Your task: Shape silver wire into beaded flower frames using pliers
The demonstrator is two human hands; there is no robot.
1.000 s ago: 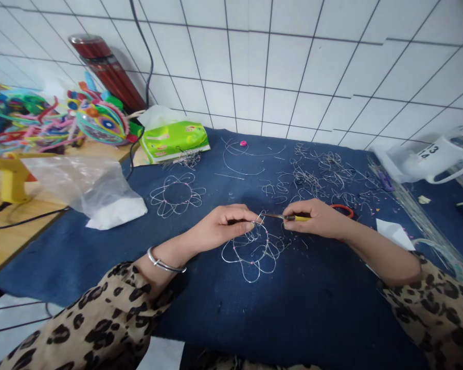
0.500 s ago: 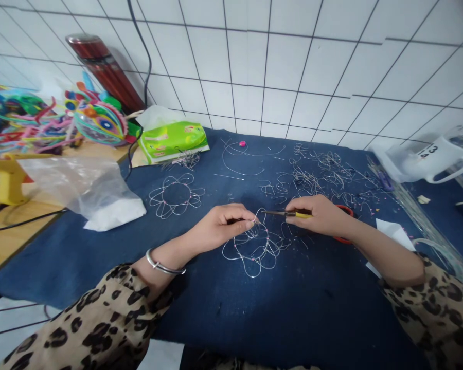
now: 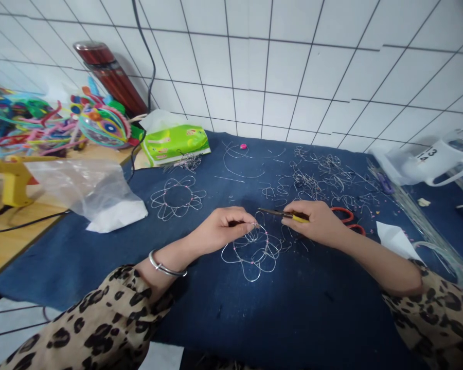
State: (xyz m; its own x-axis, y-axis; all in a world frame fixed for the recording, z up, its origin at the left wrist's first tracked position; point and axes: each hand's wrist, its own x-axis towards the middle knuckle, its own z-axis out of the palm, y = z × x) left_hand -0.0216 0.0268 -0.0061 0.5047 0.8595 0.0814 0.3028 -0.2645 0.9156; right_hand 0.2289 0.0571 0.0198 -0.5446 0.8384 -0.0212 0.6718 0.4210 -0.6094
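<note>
Between thumb and fingers, my left hand (image 3: pixel 226 227) pinches the upper left part of a wire flower frame (image 3: pixel 253 263), a ring of silver loops dotted with pink beads. My right hand (image 3: pixel 315 222) grips yellow-handled pliers (image 3: pixel 277 212) whose narrow dark jaws point left, beside a bent wire end at the top of the frame. Whether the jaws touch that wire I cannot tell. Another wire flower (image 3: pixel 178 197) lies flat on the blue cloth to the left.
Red-handled scissors (image 3: pixel 347 215) lie behind my right hand. Wire scraps (image 3: pixel 312 180) are scattered beyond. A green tissue pack (image 3: pixel 175 145), plastic bag (image 3: pixel 100 198) and yellow glue gun (image 3: pixel 13 180) stand left. A white jug (image 3: pixel 440 159) and straight wires (image 3: pixel 412 210) are at right.
My right hand and the pliers have shifted slightly left and down, and the jaws have tilted. More of the red scissor handles shows. My left hand keeps its pinch on the frame.
</note>
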